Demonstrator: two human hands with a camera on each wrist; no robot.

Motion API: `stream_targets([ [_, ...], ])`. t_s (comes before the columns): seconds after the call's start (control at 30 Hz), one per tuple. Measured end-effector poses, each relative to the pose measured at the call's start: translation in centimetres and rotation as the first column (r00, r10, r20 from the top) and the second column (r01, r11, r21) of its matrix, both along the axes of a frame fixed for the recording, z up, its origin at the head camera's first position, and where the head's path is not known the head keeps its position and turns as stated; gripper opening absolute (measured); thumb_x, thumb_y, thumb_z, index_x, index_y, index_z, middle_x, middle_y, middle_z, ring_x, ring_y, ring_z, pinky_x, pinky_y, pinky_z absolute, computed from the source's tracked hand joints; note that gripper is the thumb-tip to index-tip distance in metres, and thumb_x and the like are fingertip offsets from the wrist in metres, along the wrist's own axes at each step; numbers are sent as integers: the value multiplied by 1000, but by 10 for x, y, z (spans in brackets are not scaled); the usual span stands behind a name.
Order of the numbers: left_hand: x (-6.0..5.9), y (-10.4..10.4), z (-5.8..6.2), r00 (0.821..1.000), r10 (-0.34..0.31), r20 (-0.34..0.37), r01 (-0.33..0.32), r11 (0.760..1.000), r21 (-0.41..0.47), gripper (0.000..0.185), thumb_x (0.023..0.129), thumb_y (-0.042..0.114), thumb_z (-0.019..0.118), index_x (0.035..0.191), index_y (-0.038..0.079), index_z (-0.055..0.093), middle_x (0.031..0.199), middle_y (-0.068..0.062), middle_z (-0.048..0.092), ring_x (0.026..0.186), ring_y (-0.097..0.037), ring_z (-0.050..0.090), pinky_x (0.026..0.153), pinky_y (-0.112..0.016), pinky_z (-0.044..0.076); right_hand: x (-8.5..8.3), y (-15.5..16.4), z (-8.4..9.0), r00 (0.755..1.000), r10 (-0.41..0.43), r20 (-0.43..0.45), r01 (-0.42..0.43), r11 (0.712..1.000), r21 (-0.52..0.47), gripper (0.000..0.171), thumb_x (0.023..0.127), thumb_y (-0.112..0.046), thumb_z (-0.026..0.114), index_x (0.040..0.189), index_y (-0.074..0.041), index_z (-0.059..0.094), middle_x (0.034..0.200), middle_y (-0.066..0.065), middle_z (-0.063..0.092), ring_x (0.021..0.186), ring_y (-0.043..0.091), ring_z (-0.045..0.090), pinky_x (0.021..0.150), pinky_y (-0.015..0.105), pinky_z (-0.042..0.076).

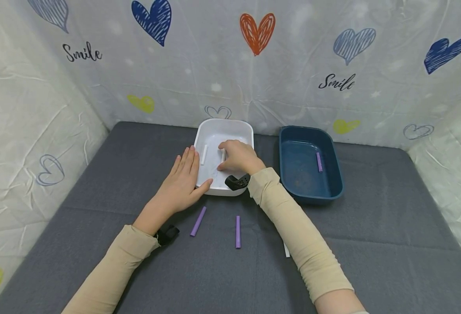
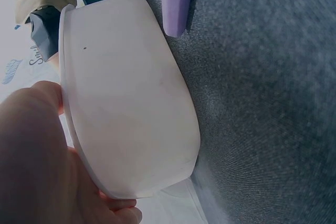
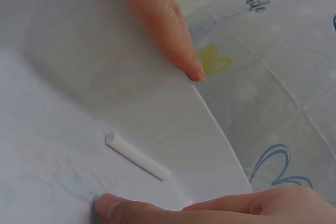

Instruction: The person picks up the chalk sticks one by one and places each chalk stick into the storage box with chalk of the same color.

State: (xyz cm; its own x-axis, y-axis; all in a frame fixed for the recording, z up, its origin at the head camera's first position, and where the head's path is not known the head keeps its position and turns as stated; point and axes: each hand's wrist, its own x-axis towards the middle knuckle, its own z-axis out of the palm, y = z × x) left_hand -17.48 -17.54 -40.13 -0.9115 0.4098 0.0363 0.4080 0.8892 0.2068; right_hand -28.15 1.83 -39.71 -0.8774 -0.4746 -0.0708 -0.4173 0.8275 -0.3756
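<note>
My left hand (image 1: 179,183) rests along the left side of the white tray (image 1: 224,190), fingers straight and thumb spread at its front corner. In the left wrist view, the thumb lies over the rim. Inside the tray, my right hand (image 1: 240,157) bends its thumb and fingers about the ends of a white chalk stick (image 1: 223,155); in the right wrist view the fingers mostly hide it. Another white chalk stick (image 3: 137,156) lies in the tray near the left wall. Before the tray lie two purple chalk sticks, one slanted (image 1: 198,221) and one straight (image 1: 238,232).
A dark blue tray (image 1: 306,199) stands to the right of the white one, with a purple chalk stick (image 1: 319,162) in it. One more white stick (image 1: 287,250) pokes out beneath my right sleeve. Grey cloth (image 1: 387,218) covers the table; a printed curtain (image 1: 293,65) hangs behind.
</note>
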Motion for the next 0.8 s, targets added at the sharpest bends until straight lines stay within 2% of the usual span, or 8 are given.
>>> stream_targets([
  [0.2,0,0,0,1000,-2,-13,2,1000,-3,88,104,54,35,153,-12,3,161,-29,-5,150,-37,-6,120,-51,1,1,0,1,1000,-12,10,12,1000,-18,65,79,-37,84,135,-12,62,131,4,64,107,16,58,94,39,48],
  [0.43,-1,1,0,1000,-3,-7,3,1000,-7,88,104,53,35,153,-12,2,161,-28,-8,150,-38,-7,120,-51,0,-2,1,1,1000,-8,11,9,999,-40,65,80,-40,83,136,-13,61,136,3,61,122,18,56,100,41,46],
  [0.57,-1,2,1,1000,0,-14,0,1000,-10,88,104,53,36,153,-12,3,161,-29,-5,150,-38,-6,120,-51,1,-4,1,1,1000,-10,17,11,998,-64,65,81,-41,82,136,-14,62,136,2,61,121,18,57,98,41,47],
  [0.7,0,2,2,1000,1,-12,-1,1000,-3,88,103,52,37,153,-12,4,161,-29,-4,150,-37,-6,120,-51,1,-5,2,5,999,-13,49,19,991,-136,60,85,-40,78,136,-13,61,135,4,61,115,18,59,95,39,49],
  [0.8,0,2,1,1000,6,-2,-6,1000,-5,88,104,52,36,153,-12,3,162,-28,-6,150,-36,-7,120,-51,0,-3,3,10,997,3,80,16,973,-231,54,90,-37,72,136,-9,60,136,7,60,123,23,56,99,38,47],
])
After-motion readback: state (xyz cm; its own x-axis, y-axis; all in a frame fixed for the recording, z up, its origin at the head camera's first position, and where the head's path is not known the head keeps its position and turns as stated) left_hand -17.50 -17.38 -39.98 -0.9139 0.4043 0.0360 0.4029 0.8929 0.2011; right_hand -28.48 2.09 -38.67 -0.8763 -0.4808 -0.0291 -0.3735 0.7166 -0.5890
